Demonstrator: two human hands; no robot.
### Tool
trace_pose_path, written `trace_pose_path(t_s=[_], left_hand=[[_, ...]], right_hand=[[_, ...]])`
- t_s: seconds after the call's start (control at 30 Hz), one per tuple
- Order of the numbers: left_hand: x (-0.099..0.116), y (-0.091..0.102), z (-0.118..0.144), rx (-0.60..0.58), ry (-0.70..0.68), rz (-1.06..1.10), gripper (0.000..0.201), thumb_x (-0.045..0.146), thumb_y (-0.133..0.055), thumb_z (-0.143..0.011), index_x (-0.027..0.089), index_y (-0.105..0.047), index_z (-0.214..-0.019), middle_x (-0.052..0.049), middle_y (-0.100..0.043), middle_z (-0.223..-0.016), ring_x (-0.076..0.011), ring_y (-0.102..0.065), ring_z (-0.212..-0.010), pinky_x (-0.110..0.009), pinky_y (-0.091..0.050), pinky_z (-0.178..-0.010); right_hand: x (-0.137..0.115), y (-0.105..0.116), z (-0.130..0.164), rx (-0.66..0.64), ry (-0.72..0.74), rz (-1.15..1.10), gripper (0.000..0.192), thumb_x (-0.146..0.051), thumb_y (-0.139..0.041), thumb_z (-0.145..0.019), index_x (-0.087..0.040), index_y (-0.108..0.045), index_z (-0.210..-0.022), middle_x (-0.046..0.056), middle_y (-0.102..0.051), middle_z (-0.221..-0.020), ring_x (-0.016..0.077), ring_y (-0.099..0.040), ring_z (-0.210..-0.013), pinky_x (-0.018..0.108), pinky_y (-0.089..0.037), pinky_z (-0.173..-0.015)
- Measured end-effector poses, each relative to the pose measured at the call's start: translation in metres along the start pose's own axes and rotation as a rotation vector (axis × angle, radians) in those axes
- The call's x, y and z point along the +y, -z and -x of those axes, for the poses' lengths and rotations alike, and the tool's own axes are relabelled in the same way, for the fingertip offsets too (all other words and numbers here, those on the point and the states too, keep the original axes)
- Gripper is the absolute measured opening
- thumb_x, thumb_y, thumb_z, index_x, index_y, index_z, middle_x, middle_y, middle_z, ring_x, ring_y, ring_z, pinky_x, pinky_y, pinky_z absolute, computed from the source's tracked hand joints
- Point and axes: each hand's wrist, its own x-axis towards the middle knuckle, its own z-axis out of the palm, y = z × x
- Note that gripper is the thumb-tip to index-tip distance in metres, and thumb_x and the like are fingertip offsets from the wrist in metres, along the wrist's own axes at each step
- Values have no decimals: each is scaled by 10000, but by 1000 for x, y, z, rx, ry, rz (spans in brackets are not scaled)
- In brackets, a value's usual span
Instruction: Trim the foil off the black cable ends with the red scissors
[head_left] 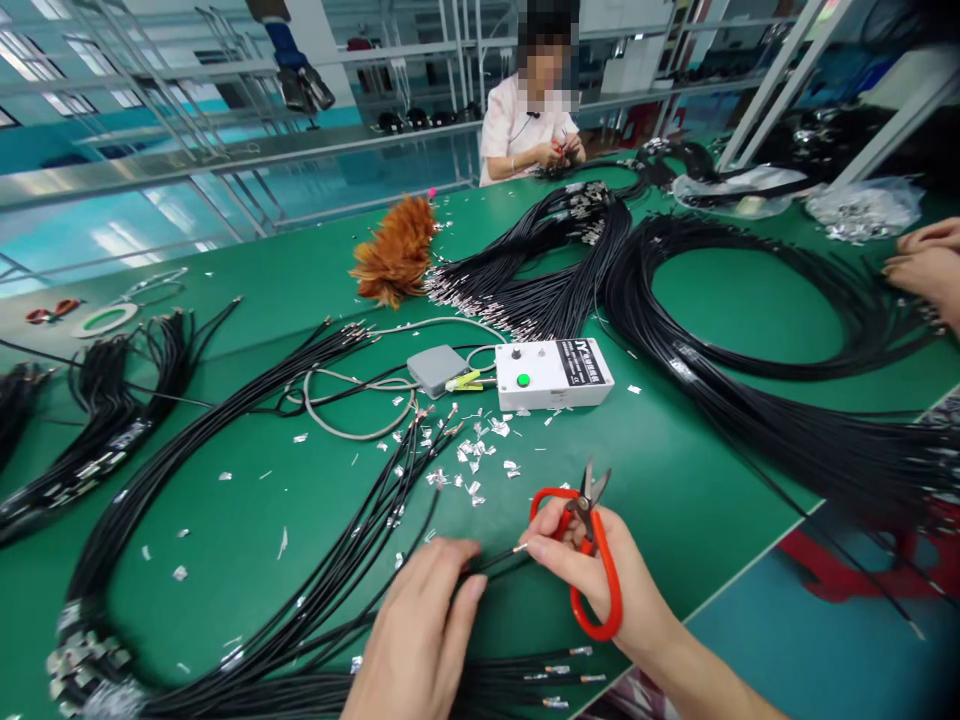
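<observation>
My right hand [600,580] holds red-handled scissors [589,545], blades pointing up and slightly apart, and its fingertips pinch the metal tip of a thin black cable [499,560]. My left hand [424,630] grips that same cable a little to the left, near the table's front edge. Beneath both hands lies a bundle of black cables [300,610] with metal ends on the green table [675,470]. Small silver scraps [472,460] are scattered just beyond my hands.
A white control box [555,375] with a green button and a grey pedal [436,368] sit mid-table. Large black cable coils [750,350] fill the right, more bundles [105,420] the left. A feather duster [397,255] lies farther back. A seated person [529,125] works opposite; another person's hands [926,262] appear at right.
</observation>
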Motion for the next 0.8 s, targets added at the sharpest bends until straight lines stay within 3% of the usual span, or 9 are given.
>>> trace_pose_path(t_s=[0.1,0.27,0.37,0.47,0.57,0.63,0.73,0.8], left_hand=[[-35,12,6,24,-43,-166,166,218,-475,-914,210,-528,-1071,-27,-604,-1004,-153,-559,-957,-279,-443,-860],[-97,34,11,-12,62,-201,192,266,-438,-923,203,-586,-1029,-72,-524,-1023,-189,-505,-962,-333,-416,-853],[-119,43,9,35,83,-184,212,306,-475,-906,213,-574,-1069,-65,-522,-1010,-187,-507,-966,-313,-430,-849],[-126,46,6,95,111,-176,247,359,-463,-914,183,-545,-1066,-49,-566,-935,-156,-556,-863,-267,-469,-771],[-111,43,4,175,136,-199,241,375,-460,-915,176,-545,-1021,-31,-589,-872,-154,-572,-786,-270,-467,-706],[-85,37,3,215,86,-229,198,338,-503,-895,202,-541,-1034,-29,-591,-959,-179,-558,-909,-309,-437,-803],[-32,23,-1,155,-93,-148,212,231,-495,-902,231,-490,-1114,-17,-578,-1067,-139,-525,-1020,-249,-419,-885],[-2,13,-6,-2,-112,15,237,220,-477,-912,236,-461,-1148,0,-605,-1036,-104,-565,-964,-195,-440,-857]], right_hand=[[2,3,1,-14,-20,42,279,-343,-697,-724,-137,-512,-764,47,-593,-746,130,-540,-694,251,-433,-668],[11,6,7,-77,-22,3,280,-331,-676,-765,-145,-466,-772,21,-550,-752,104,-483,-674,238,-404,-653],[14,6,9,-110,-11,-37,268,-310,-665,-787,-144,-456,-778,15,-539,-766,97,-489,-691,230,-407,-670],[11,5,7,-96,-22,-67,291,-319,-690,-763,-140,-459,-768,13,-539,-755,93,-485,-691,224,-405,-675],[5,1,4,-88,-20,-89,311,-332,-712,-734,-138,-470,-763,17,-560,-758,101,-513,-721,228,-416,-709],[0,-1,3,-97,-3,-89,307,-323,-716,-728,-136,-476,-765,21,-576,-758,103,-528,-722,228,-422,-712],[-5,-4,3,-100,13,-74,298,-312,-717,-732,-133,-482,-772,23,-589,-754,101,-544,-711,222,-426,-703],[-5,-4,5,-90,13,-50,293,-315,-716,-738,-127,-493,-772,25,-594,-759,98,-544,-707,217,-423,-695]])
